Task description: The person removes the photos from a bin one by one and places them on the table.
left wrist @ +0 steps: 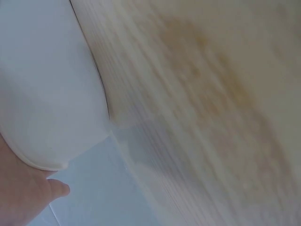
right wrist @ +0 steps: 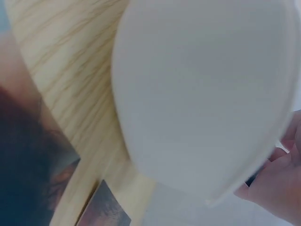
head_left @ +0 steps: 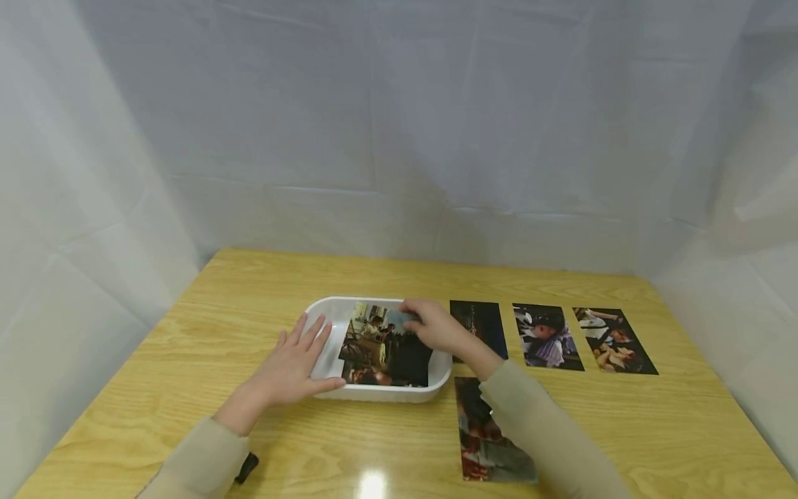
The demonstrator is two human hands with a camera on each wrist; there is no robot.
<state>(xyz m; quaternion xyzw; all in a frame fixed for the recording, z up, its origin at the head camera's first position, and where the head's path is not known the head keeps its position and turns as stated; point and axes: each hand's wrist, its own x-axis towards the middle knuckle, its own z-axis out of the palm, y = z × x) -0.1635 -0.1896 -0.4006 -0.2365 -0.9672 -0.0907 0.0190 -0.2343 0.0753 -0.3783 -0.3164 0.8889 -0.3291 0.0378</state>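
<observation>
A white plastic tub (head_left: 393, 395) stands on the table with photo prints inside it. My left hand (head_left: 289, 367) lies with spread, straight fingers over the tub's left rim, its thumb along the front edge. With bent fingers my right hand (head_left: 436, 329) pinches the upper right corner of the top photo print (head_left: 377, 339), which shows people in an indoor scene. Beneath it, part of another photo print (head_left: 374, 375) shows at the front. In the right wrist view the tub's outer wall (right wrist: 202, 94) hides most of the right hand (right wrist: 277, 188).
To the tub's right, photo prints lie in a row: a dark one (head_left: 480, 326), one with a purple garment (head_left: 548, 339) and another (head_left: 614, 339). A further print (head_left: 486, 443) lies nearer, partly under the right sleeve. A small black object (head_left: 247, 468) sits by the left sleeve.
</observation>
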